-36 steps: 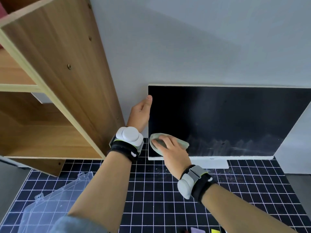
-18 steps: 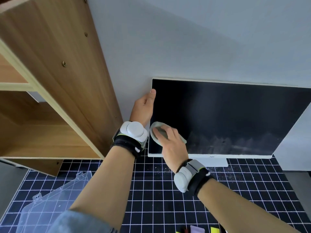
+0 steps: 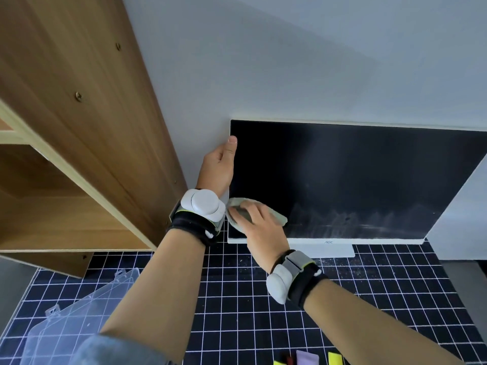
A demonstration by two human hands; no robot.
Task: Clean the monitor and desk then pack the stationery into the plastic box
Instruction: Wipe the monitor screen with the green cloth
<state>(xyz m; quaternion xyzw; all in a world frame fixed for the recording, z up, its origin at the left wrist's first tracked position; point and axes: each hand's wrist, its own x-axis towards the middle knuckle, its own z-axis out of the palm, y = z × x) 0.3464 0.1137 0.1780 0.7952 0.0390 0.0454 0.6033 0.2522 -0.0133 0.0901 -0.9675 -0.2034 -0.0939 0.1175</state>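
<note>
A white-framed monitor (image 3: 355,177) stands against the wall, its black screen smeared with dusty streaks along the lower part. My left hand (image 3: 218,167) grips the monitor's left edge, thumb on the front of the screen. My right hand (image 3: 259,225) presses a pale green cloth (image 3: 278,216) flat against the screen's lower left corner. A clear plastic box (image 3: 79,317) lies on the black grid mat (image 3: 382,299) at the lower left. Colourful stationery (image 3: 307,359) shows at the bottom edge.
A wooden shelf unit (image 3: 79,127) rises close on the left, right beside the monitor. Dust specks lie on the mat in front of the monitor's white base (image 3: 340,250). A grey wall stands behind everything.
My right hand with the cloth has slid a little left and up along the bottom of the screen. The left hand keeps its hold on the monitor's edge.
</note>
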